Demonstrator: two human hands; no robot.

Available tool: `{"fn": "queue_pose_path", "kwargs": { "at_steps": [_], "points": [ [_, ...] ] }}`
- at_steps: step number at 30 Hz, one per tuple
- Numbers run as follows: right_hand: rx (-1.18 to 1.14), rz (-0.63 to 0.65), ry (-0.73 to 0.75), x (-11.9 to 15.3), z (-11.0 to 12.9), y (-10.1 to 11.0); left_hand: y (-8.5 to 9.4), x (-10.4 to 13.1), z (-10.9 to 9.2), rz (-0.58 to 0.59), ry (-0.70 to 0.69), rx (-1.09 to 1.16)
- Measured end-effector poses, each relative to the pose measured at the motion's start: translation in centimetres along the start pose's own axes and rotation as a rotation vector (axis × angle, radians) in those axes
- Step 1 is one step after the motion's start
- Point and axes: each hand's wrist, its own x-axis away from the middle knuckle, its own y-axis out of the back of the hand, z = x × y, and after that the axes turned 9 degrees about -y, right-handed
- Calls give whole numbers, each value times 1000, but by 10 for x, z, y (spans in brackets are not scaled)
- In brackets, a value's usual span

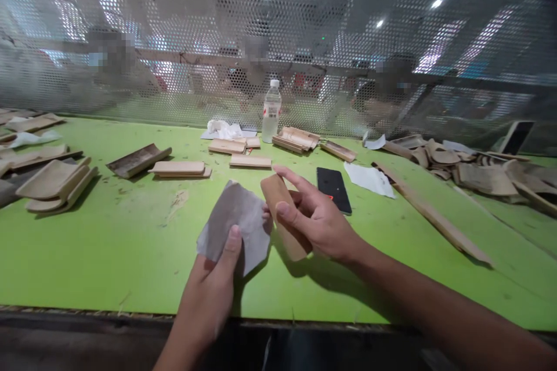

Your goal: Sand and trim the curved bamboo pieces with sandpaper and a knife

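Observation:
My left hand (221, 284) grips a grey sheet of sandpaper (241, 223), its thumb pressed on the top face and most fingers hidden behind the sheet. Close beside it, my right hand (319, 217) holds a short, smooth bamboo piece (285, 226) between thumb and fingers, tilted above the table. The sheet's right edge lies next to the bamboo; whether they touch I cannot tell. A black phone (334, 188) lies on the table just beyond my right hand.
The green table (130, 266) bears stacked bamboo pieces (58, 185) at left and a bamboo heap (474, 168) at right. A long strip (435, 217) lies right of the phone. A water bottle (271, 113) stands before a perforated metal screen (209, 69); blurred people show behind it.

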Motion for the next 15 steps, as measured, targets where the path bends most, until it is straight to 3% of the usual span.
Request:
{"fn": "queue_pose_path", "kwargs": {
  "at_steps": [3, 6, 10, 15],
  "points": [
    [-143, 13, 18, -2, -3, -6, -7, 0, -10, 149, -64, -71],
    [-2, -111, 113, -2, -4, -9, -7, 1, -12, 257, -79, -72],
    [277, -242, 187, -2, -6, -11, -5, 4, -13, 144, -21, -89],
    [343, -233, 279, -3, -14, -15, -12, 8, -22, 130, -8, -39]
  ]
}}
